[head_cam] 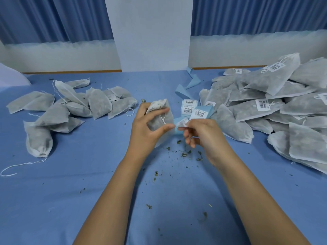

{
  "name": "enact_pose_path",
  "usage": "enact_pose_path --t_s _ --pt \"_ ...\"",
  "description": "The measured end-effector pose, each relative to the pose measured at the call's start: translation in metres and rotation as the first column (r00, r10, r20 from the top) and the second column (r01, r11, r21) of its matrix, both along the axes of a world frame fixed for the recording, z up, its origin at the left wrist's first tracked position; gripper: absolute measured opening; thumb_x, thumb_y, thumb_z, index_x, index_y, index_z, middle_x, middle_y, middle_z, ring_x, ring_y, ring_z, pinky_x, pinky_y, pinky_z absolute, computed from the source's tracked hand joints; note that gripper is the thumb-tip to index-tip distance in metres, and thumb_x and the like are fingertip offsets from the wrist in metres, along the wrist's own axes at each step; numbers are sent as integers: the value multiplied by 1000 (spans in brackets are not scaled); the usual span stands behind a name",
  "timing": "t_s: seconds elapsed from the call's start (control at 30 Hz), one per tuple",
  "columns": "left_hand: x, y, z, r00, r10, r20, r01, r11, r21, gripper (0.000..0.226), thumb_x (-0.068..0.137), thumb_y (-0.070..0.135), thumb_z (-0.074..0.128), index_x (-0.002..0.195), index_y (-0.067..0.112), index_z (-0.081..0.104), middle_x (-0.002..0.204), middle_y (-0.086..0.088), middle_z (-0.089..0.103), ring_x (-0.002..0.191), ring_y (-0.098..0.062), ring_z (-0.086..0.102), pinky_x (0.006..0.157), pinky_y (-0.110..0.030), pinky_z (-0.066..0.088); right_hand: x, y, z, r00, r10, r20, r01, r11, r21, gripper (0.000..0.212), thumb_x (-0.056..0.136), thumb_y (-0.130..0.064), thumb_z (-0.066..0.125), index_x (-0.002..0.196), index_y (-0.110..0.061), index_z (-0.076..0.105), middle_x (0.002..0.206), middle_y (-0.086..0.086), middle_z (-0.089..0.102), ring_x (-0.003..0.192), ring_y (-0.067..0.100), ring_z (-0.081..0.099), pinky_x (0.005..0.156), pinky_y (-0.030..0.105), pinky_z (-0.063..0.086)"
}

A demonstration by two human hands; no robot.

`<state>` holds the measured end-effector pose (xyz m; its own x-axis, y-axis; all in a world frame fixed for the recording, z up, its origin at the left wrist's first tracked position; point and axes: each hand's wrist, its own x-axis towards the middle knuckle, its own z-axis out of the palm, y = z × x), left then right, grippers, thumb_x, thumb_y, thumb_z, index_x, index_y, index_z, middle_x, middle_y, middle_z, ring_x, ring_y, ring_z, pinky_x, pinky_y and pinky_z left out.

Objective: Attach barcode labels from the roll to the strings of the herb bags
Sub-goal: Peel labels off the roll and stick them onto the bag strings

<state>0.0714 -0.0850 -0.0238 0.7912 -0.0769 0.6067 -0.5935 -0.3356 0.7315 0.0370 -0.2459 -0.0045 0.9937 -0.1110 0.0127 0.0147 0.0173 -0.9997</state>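
My left hand (149, 124) grips a white mesh herb bag (160, 114) above the middle of the table, its drawstring (163, 119) looping over the front. My right hand (200, 133) pinches a barcode label (182, 123) at the edge of the blue backing strip, just right of the bag. The label roll (193, 110) lies behind my hands, its blue backing paper (184, 91) trailing toward the wall.
A pile of unlabelled herb bags (70, 106) lies at the left, one with a long loose string (19, 166). A larger heap of labelled bags (276, 105) fills the right. Herb crumbs (184, 153) are scattered on the blue tablecloth (88, 183).
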Motion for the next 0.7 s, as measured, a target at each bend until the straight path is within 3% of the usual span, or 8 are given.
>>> enact_pose_path --t_s 0.07,0.13,0.23,0.3,0.37,0.5,0.6,0.7 --pt "2 3 -1 1000 11 -12 -11 999 -51 27 81 14 76 107 17 72 111 4 50 108 2 50 96 -12 36 2 -5 3 987 -145 70 148 989 -31 32 91 -3 44 63 -4 58 58 8 50 49 17 42 42 21 33" --pt "3 4 -2 999 41 -23 -42 997 -61 24 84 6 72 105 17 72 111 5 51 109 3 50 96 -12 36 2 -8 7 971 -173 164 176 984 -2 29 92 -4 48 64 5 50 61 12 43 51 15 37 43 18 30" --pt "3 2 -3 998 33 -48 -35 998 -44 32 82 -5 69 103 18 72 111 6 52 109 3 51 97 -12 37 -2 -5 6 954 60 294 -11 986 -165 28 94 -7 53 69 3 46 60 5 43 53 14 35 49 20 29" --pt "3 2 -3 998 -4 -58 3 1000 -24 35 81 -7 68 105 19 71 112 6 53 110 3 51 96 -12 37 -6 0 2 924 235 302 -128 933 -335 27 94 -10 55 68 -15 51 55 -14 44 52 7 35 51 17 30" --pt "2 1 -3 997 -57 -56 57 998 1 33 82 -3 68 108 17 71 112 6 53 111 3 52 95 -11 38 -6 2 -3 909 312 275 -153 867 -475 23 94 -16 57 72 -20 54 55 -13 42 51 4 33 53 21 30" --pt "-1 -2 -3 986 -161 -50 164 984 67 38 76 11 63 112 22 69 116 8 53 114 4 52 92 -10 39 -2 1 -10 926 291 241 -32 694 -719 25 95 -29 53 70 -27 46 53 -9 44 54 8 40 57 31 34" --pt "-3 -2 -5 973 -225 -48 228 970 82 41 75 7 64 114 20 69 118 8 54 114 2 53 88 -9 39 -1 1 -11 938 245 245 46 615 -787 30 95 -33 51 68 -28 39 54 -8 45 58 8 44 56 31 35" --pt "-2 -1 -6 960 -272 -66 276 959 70 43 77 3 65 117 19 68 120 9 53 117 -4 54 93 -16 42 1 1 -11 946 209 250 92 564 -821 31 95 -34 50 67 -31 37 57 -7 47 60 11 44 58 33 37"
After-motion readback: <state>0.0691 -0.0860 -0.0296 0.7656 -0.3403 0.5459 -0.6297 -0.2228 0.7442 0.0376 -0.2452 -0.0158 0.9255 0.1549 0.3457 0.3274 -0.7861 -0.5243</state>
